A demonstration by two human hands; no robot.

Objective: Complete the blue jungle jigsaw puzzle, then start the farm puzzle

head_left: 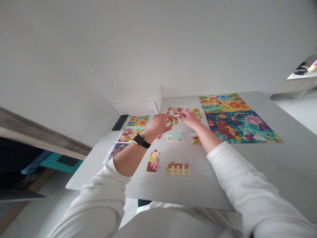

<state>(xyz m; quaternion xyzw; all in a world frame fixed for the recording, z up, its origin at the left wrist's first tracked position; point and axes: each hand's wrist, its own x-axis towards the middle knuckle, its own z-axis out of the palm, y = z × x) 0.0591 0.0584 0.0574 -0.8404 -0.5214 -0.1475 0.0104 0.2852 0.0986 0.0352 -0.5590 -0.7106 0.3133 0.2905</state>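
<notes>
My left hand (159,123), with a black watch on its wrist, is closed on a small puzzle piece (172,121) showing brown and green. My right hand (189,119) meets it from the right, fingers pinched at the same piece. Both hands hover over a loose cluster of puzzle pieces (184,111) on the grey table (284,165). Nearer me lie a pale teal piece (175,136), a pink pig piece (153,161) and a joined fence strip (177,169).
Two finished colourful puzzles (232,117) lie at the right. A reference sheet with three pictures (128,134) lies at the left beside a black phone (120,122). A white box (138,100) stands at the back by the wall.
</notes>
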